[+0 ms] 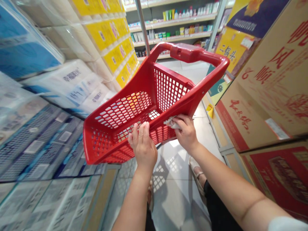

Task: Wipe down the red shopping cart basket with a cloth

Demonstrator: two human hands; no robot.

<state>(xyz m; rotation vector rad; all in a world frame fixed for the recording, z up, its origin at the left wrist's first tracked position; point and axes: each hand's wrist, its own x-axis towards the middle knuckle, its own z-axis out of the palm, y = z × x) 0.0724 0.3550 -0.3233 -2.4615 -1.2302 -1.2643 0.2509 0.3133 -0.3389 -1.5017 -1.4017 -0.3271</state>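
Observation:
A red plastic shopping cart (134, 80) with mesh walls stands at a slant before me, its basket hollow and its handle at the far right. My left hand (143, 146) grips the basket's near rim, fingers laid over the edge and thumb hidden. Further along that same side, close to the handle end, my right hand (187, 132) is closed on a crumpled whitish cloth (172, 122). The cloth is pressed against the red rim. The cart's wheels are mostly out of sight below the basket.
Stacked tissue packs (79, 83) and yellow-labelled paper rolls (113, 41) crowd the left side. Cardboard cartons (269, 83) line the right. Shelves of bottles (183, 14) stand beyond the cart. My feet are on the tiled floor (172, 189), just behind the cart.

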